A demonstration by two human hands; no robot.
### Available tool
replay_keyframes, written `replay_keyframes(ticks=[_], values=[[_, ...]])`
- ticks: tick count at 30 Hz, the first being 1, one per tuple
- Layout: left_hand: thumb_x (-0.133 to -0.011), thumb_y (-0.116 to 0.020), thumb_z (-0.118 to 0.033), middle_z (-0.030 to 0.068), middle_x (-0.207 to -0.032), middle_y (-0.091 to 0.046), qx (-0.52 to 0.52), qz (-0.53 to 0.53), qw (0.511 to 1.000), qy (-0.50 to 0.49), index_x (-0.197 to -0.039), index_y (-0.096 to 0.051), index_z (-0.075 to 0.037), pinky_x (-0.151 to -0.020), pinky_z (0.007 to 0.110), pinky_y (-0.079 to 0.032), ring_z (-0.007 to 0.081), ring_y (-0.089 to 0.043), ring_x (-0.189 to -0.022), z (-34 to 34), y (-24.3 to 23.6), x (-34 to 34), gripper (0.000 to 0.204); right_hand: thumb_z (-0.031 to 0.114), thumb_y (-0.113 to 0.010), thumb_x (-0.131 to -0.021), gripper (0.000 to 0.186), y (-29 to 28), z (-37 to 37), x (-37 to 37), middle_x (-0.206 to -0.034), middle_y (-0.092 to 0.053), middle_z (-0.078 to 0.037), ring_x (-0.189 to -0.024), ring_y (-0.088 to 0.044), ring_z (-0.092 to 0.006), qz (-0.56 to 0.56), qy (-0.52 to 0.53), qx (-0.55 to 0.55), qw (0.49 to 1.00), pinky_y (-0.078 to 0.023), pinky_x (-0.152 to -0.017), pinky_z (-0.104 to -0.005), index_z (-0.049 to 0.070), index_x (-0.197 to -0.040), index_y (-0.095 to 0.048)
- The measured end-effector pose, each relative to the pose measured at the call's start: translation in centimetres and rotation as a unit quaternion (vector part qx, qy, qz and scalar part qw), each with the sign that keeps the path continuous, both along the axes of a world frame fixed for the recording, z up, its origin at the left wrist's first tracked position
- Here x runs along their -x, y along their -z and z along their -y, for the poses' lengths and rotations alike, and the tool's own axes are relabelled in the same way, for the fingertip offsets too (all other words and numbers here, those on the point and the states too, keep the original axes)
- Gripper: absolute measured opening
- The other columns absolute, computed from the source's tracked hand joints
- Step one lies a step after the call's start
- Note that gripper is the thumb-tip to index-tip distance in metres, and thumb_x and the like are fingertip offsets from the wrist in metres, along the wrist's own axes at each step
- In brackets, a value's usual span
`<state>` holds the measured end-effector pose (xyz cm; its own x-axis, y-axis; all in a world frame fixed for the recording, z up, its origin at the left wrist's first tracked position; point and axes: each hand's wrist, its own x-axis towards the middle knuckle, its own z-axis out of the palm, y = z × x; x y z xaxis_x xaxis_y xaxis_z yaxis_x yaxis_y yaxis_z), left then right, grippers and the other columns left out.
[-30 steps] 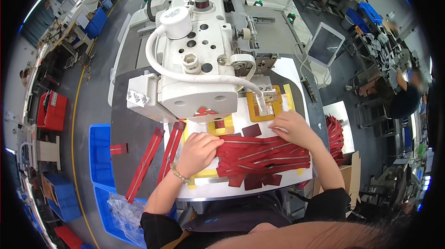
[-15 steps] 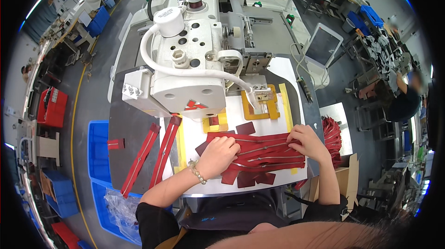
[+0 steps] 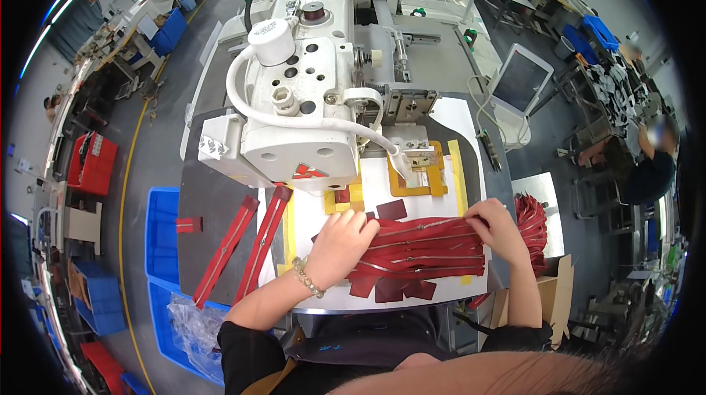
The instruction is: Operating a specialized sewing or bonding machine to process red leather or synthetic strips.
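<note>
The bundle of red zipper strips (image 3: 423, 248) now lies a little lower on the white surface (image 3: 448, 137), further in front of the sewing machine (image 3: 301, 93) than a moment ago. The left hand (image 3: 340, 242) has come onto its left end, fingers curled down on it; the right hand (image 3: 497, 226) pinches its right end. It seems the strips are gathered together.

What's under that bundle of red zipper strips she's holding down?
Under the red zipper strips lies a white board with yellow tape; dark red patches poke out below. Left hand and right hand press on top, hiding the middle.
</note>
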<state>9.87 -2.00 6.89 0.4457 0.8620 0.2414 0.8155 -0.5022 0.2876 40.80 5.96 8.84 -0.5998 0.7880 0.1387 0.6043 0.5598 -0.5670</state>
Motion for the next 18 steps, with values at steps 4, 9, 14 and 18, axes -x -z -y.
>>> replay_keyframes(ticks=[4, 9, 14, 18], values=[[-0.077, -0.056, -0.011, 0.0065, -0.082, -0.052, -0.096, -0.088, 0.989, -0.07, -0.1, -0.059, -0.002, -0.069, 0.031, -0.041, 0.0193, -0.052, -0.08, -1.2, -0.2, -0.8, 0.025, 0.002, -0.067, -0.08, 0.008, 1.2, -2.9, 1.4, -0.08, -0.064, -0.008, -0.078, -0.057, -0.0232, -0.066, 0.05, -0.036, 0.996, -0.046, -0.069, -0.0312, 0.0, -0.087, -0.065], [-0.082, -0.063, -0.026, 0.0279, -0.126, -0.051, -0.021, -0.059, 0.997, -0.055, -0.128, -0.05, 0.001, -0.102, 0.044, -0.038, 0.0377, -0.05, -0.119, 0.8, 2.8, -2.4, 0.054, 0.002, -0.066, -0.082, 0.007, 3.9, -5.0, 2.3, -0.078, -0.063, -0.009, -0.07, -0.06, -0.0158, -0.084, 0.081, -0.009, 0.993, -0.047, -0.064, -0.0261, -0.001, -0.089, -0.065], [-0.08, -0.067, -0.039, 0.0327, -0.132, -0.043, 0.007, -0.061, 0.995, -0.08, -0.134, -0.044, -0.001, -0.106, 0.046, -0.034, 0.0412, -0.044, -0.125, 1.3, 3.6, -2.1, 0.071, 0.004, -0.067, -0.078, 0.007, 5.1, -4.4, 1.9, -0.079, -0.066, -0.007, -0.074, -0.059, -0.0239, -0.151, 0.115, 0.083, 0.978, -0.045, -0.073, -0.0317, 0.004, -0.085, -0.066], [-0.078, -0.068, -0.046, 0.0354, -0.133, -0.04, 0.015, -0.055, 0.994, -0.091, -0.138, -0.041, -0.002, -0.107, 0.048, -0.032, 0.0443, -0.043, -0.125, 0.8, 3.5, -1.9, 0.079, 0.003, -0.067, -0.077, 0.007, 4.5, -4.6, 1.9, -0.082, -0.067, -0.006, -0.076, -0.06, -0.0225, -0.117, 0.072, 0.011, 0.99, -0.045, -0.074, -0.0313, 0.004, -0.085, -0.066]])
